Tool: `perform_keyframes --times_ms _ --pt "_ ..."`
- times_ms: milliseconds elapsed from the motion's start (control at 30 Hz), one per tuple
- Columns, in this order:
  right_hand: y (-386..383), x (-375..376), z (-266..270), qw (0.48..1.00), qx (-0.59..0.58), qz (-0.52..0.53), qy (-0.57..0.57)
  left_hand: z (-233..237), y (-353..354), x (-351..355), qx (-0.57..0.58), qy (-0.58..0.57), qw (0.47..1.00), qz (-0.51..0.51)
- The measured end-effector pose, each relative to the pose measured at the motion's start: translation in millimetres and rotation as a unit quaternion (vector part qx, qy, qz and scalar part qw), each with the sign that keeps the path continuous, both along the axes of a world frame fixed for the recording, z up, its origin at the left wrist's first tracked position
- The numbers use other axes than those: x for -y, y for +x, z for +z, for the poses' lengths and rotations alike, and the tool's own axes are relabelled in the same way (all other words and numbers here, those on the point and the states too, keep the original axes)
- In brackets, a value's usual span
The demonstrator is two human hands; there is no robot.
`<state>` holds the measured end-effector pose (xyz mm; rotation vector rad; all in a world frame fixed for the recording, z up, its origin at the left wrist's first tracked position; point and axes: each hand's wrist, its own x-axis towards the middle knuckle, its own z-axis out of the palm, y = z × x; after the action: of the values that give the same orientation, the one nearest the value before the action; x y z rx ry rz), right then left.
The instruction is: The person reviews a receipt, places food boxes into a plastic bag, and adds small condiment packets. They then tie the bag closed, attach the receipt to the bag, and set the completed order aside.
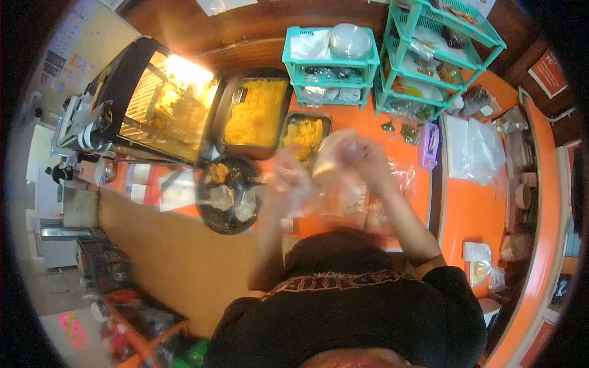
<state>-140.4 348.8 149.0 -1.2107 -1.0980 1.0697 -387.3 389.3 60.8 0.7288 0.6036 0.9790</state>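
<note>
Both hands are raised over the orange counter [393, 150], blurred by motion. My right hand [366, 161] has its fingers drawn together on a clear plastic bag [331, 153], which hangs toward the other hand. My left hand [289, 178] is close to the bag's left side, with a see-through plastic sheen over it; its fingers are smeared. Beyond the hands stands a small metal tray [305, 134] of yellow fried pieces. To the left of my left hand sits a round black pan [226, 222] with orange-brown food and clear plastic in it. Printed clear packets [350, 202] lie beneath my hands.
A large tray [257, 113] of yellow food stands beside a lit glass warming case [169, 110]. Teal tiered racks [331, 70] hold packets at the back. To the right are a purple holder [428, 146], small green packets [410, 132] and stacked plastic bags [475, 150].
</note>
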Motion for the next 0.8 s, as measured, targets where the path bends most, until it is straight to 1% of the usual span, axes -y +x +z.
perform_keyframes --times_ms 33,67,100,167,200,233,267,300,333,367,400,433,467,500,533,567,633,667,700,767,800 --pt "-6 -4 1 0.996 0.079 0.038 -0.013 2 7 2 -0.083 0.096 0.992 -0.02" --pt "-11 -8 2 0.984 0.158 0.075 -0.028 4 14 5 -0.163 0.191 0.968 -0.029" --pt "-13 -12 1 0.965 0.235 0.111 -0.045 13 16 7 -0.323 0.279 0.904 0.009" --pt "3 -39 -3 0.986 0.128 0.102 -0.016 5 3 -3 -0.36 0.25 0.896 0.07" --pt "14 -58 -2 0.992 0.073 0.099 -0.001 -19 -22 -16 -0.238 0.136 0.958 0.085" --pt "25 -80 13 0.99 0.117 0.082 0.012 -34 -40 -23 -0.108 0.016 0.989 0.096" --pt "37 -108 27 0.985 0.159 0.066 0.024 -27 -46 -21 -0.208 -0.011 0.95 0.234" --pt "48 -142 30 0.967 0.246 0.033 0.061 -30 -58 -19 -0.252 -0.03 0.925 0.284" --pt "60 -178 32 0.939 0.329 -0.001 0.098 -32 -71 -18 -0.295 -0.051 0.895 0.331" --pt "75 -219 30 0.879 0.451 0.013 0.155 -51 -99 -20 -0.289 -0.063 0.908 0.295" --pt "89 -259 25 0.799 0.563 0.026 0.209 -56 -108 -21 -0.288 -0.085 0.908 0.293" --pt "99 -294 17 0.753 0.605 0.032 0.259 -62 -117 -22 -0.287 -0.107 0.906 0.291" --pt "106 -326 5 0.702 0.642 0.038 0.307 -56 -115 -21 -0.291 -0.141 0.89 0.321" --pt "113 -352 -7 0.646 0.675 0.043 0.354 -26 -107 -19 -0.289 -0.157 0.892 0.31" --pt "121 -375 -21 0.609 0.694 0.07 0.378 3 -98 -16 -0.286 -0.173 0.894 0.298" --pt "129 -394 -39 0.572 0.71 0.097 0.399 0 -98 -17 -0.274 -0.172 0.897 0.303" --pt "119 -403 -30 0.582 0.721 0.132 0.353 -8 -103 -12 -0.252 -0.167 0.901 0.31" --pt "117 -406 -16 0.626 0.712 0.142 0.285 -12 -103 -13 -0.227 -0.175 0.904 0.316" --pt "109 -401 5 0.665 0.699 0.152 0.213 -20 -107 -12 -0.19 -0.149 0.92 0.307" --pt "103 -391 36 0.733 0.643 0.127 0.18 -42 -120 -15 -0.116 -0.095 0.947 0.283" --pt "102 -388 44 0.765 0.613 0.113 0.162 -58 -124 -18 -0.118 -0.096 0.946 0.286"
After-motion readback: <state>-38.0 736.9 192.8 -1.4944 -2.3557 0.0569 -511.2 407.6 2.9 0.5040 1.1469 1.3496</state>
